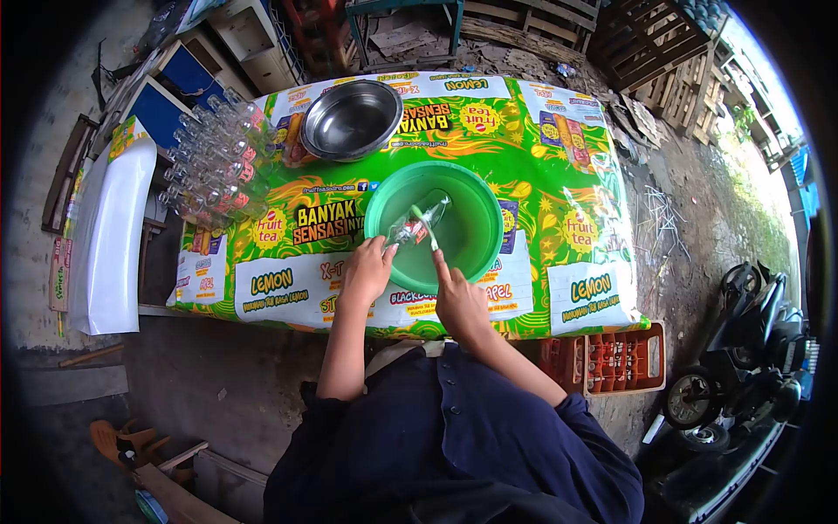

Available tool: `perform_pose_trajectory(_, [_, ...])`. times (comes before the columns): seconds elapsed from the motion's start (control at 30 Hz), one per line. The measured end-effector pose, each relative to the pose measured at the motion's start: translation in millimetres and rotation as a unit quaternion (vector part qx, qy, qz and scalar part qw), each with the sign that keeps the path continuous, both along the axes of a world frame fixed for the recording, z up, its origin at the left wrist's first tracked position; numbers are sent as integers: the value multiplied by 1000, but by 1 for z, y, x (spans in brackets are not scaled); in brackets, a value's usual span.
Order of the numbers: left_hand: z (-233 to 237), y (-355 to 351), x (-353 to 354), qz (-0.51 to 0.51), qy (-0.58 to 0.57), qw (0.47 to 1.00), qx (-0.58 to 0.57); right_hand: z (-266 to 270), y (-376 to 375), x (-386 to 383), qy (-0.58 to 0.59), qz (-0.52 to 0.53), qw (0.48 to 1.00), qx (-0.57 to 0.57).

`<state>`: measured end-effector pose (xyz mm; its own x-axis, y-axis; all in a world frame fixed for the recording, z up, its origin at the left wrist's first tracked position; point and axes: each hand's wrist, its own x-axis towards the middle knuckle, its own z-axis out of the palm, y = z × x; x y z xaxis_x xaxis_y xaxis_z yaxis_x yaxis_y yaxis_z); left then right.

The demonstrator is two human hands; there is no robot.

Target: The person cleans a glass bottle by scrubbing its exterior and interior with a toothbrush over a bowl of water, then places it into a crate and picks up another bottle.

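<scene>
A round green plastic basin (495, 249) stands near the front of the table. Inside it a clear glass bottle (408, 232) with a red label lies tilted, one end toward my left hand (371, 266). That hand reaches over the basin's left front rim, its fingers closed on the bottle's near end. My right hand (460, 301) comes over the front rim with the index finger stretched along a slim brush (430, 234) with a pale handle. The brush's pale green head overlaps the bottle in this view.
Several clear glass bottles (218, 157) stand grouped at the table's left. A steel bowl (353, 120) sits behind the basin. Printed plastic covers the table (546, 192). On the floor are a red bottle crate (621, 358) at right front and a parked motorbike (738, 349) further right.
</scene>
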<state>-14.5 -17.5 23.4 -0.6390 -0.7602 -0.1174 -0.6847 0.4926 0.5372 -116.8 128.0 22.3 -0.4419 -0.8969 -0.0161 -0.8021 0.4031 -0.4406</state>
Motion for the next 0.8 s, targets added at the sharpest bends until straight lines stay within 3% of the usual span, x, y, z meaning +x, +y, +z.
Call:
perform_pose_trajectory(0.07, [-2, -2, -1, 1, 1, 1000, -1, -2, 10, 11, 15, 28, 999, -4])
perform_pose_trajectory(0.2, [-10, -2, 1, -6, 2, 1000, -26, -30, -16, -44, 40, -64, 997, -1])
perform_pose_trajectory(0.43, [-7, -7, -2, 4, -9, 1000, 0, -12, 4, -1, 74, 38, 996, -29])
perform_pose_trajectory(0.57, [-13, -8, 3, -10, 0, 1000, 5, -26, -20, -56, 61, -48, 997, 0])
perform_pose_trajectory(0.73, [-10, -11, 0, -13, -2, 1000, 3, -5, 11, -2, 62, 56, 996, 10])
perform_pose_trajectory(0.8, [-8, -14, 0, -20, -15, 1000, 14, -5, 15, -1, 46, 46, 998, -8])
